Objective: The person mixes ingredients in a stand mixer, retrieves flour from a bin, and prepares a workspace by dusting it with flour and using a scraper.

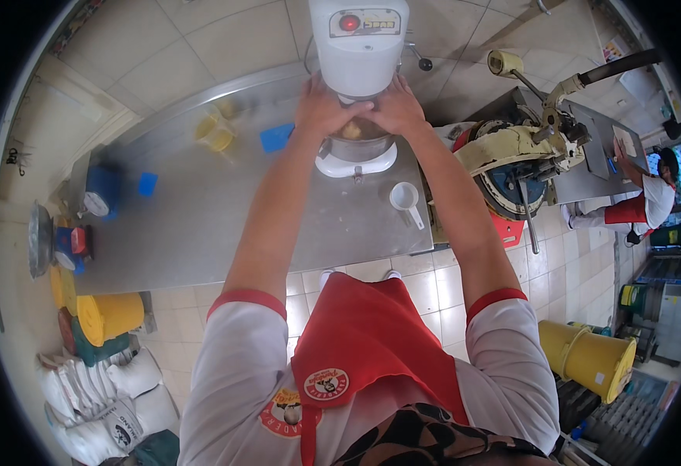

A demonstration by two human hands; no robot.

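Together, left hand, right hand over mixer bowl — lettered panel above

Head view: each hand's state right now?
Left hand: at the mixer bowl; whether it grips cannot be told.
Right hand: also at the mixer bowl; grip cannot be told.

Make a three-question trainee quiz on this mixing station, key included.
1. True or false: the white measuring cup lies on the steel table, to the person's left of the metal bowl.
2. Which is nearest to the left hand and right hand? A) the yellow jug; B) the metal bowl; C) the measuring cup.
3. Fill in: the round light on the white mixer is ____.
Key: 1. False, to the right; 2. B; 3. red.
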